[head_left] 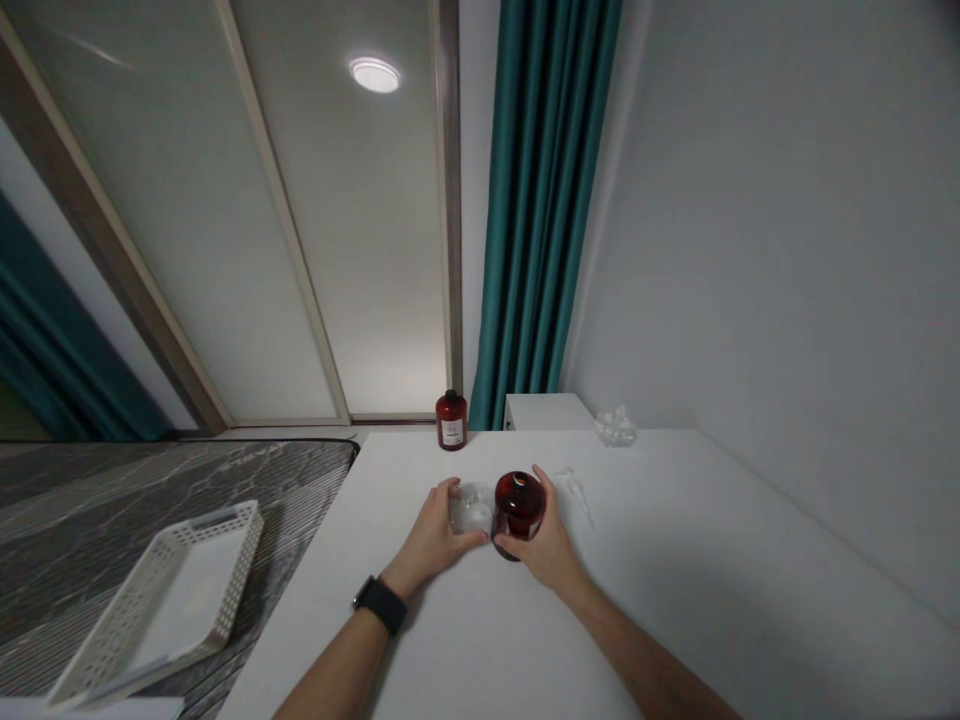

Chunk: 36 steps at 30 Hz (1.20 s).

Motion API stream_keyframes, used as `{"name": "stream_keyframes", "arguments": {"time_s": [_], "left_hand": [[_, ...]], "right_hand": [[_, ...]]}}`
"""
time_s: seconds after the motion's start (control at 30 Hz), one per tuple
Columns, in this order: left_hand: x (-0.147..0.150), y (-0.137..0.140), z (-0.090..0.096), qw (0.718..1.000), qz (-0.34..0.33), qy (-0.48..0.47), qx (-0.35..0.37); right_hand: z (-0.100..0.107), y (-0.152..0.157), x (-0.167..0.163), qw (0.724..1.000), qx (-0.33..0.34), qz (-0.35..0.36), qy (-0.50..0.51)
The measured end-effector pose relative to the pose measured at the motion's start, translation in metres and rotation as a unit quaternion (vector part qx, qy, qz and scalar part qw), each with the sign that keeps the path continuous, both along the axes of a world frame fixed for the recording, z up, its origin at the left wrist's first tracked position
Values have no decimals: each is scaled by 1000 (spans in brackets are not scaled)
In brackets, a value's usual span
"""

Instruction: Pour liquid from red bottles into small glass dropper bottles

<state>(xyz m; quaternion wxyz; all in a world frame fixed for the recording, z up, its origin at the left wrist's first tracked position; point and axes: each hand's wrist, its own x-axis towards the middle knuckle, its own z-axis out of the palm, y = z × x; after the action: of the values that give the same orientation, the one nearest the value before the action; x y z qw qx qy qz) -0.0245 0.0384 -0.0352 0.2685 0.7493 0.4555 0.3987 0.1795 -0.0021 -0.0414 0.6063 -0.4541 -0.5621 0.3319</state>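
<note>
My right hand (551,545) is wrapped round a dark red, see-through bottle (519,495) with an uncovered neck opening at its top. Beside it, my left hand (435,535) has its thumb and fingers closed about a small clear container (470,510); its contents are hard to make out. The bottle and the container sit side by side, nearly touching, over the white table (510,640). Just right of the bottle lies a thin clear piece (576,492), perhaps plastic. A black watch (381,603) is on my left wrist.
A second red bottle (451,424) with a black cap and white label stands at the table's far edge. Crumpled clear plastic (616,427) lies at the back right, near a white box-like cabinet (549,411). A white basket (161,605) is left of the table, over dark striped fabric.
</note>
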Motion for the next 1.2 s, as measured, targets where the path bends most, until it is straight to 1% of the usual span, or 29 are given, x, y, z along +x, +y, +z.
{"name": "stream_keyframes", "arguments": {"time_s": [0.27, 0.43, 0.5, 0.6, 0.7, 0.87, 1.03, 1.2], "left_hand": [[0, -1, 1, 1000, 1, -2, -15], [2, -4, 10, 1000, -2, -19, -10], [4, -6, 17, 999, 3, -30, -18], [3, -10, 26, 998, 3, -59, -29], [1, -14, 31, 996, -27, -81, -33], [4, -25, 35, 990, -84, -94, -61], [10, -32, 38, 990, -89, -85, -65], [7, -31, 36, 990, -96, -82, -64]], "right_hand": [[1, -1, -2, 999, -17, -25, -20], [5, -1, -2, 998, -10, -48, -47], [8, -1, 0, 998, 1, -41, -51], [14, -2, 5, 998, 18, -7, -56], [19, -3, 11, 998, 24, 13, -49], [20, -5, 11, 998, 47, 11, -30], [19, -8, 11, 997, 54, 41, -43], [22, -11, 16, 996, 40, 32, -76]]}}
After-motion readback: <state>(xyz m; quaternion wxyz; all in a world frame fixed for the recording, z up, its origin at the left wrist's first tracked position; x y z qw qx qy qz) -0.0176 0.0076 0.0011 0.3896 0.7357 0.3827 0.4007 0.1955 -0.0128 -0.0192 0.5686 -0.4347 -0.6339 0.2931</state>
